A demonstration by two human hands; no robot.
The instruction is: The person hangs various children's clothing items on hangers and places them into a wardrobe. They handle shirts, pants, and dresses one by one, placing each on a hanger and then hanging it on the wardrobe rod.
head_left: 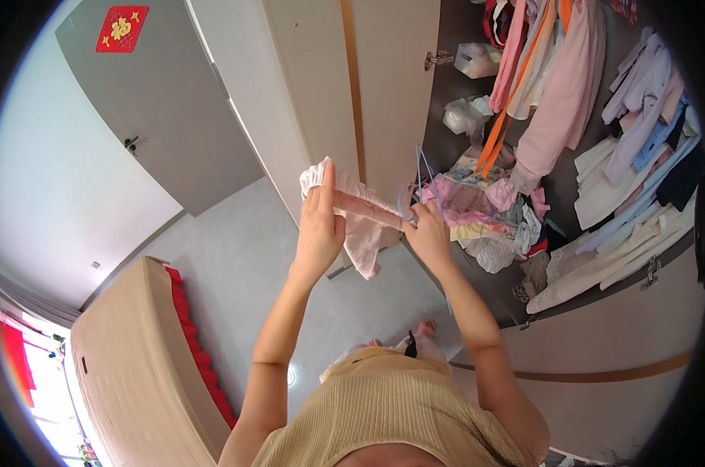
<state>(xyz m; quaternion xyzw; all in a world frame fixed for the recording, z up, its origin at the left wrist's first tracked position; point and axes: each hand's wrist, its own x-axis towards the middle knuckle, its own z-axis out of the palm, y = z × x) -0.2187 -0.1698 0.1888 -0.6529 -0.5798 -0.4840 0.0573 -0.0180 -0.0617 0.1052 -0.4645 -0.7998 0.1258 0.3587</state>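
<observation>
A pale pink garment with a gathered elastic waist (363, 236) is stretched between my two hands in front of the wardrobe. Its lower part hangs folded, so I cannot tell whether it is shorts or trousers. My left hand (320, 229) holds the left end of the waistband, fingers pointing up and thumb bent in. At the waistband's other end, my right hand (428, 233) is closed on the cloth and on a thin light-blue hanger (421, 167). The hanger's wire rises above that hand, and part of it is hidden by the fingers.
The open wardrobe holds a heap of clothes (485, 210), hanging pink clothes (562, 101) and more hanging shirts (640, 171) at right. A wardrobe door (321, 86) stands ahead. A beige-covered bed (135, 366) lies at left, a grey door (158, 101) far left.
</observation>
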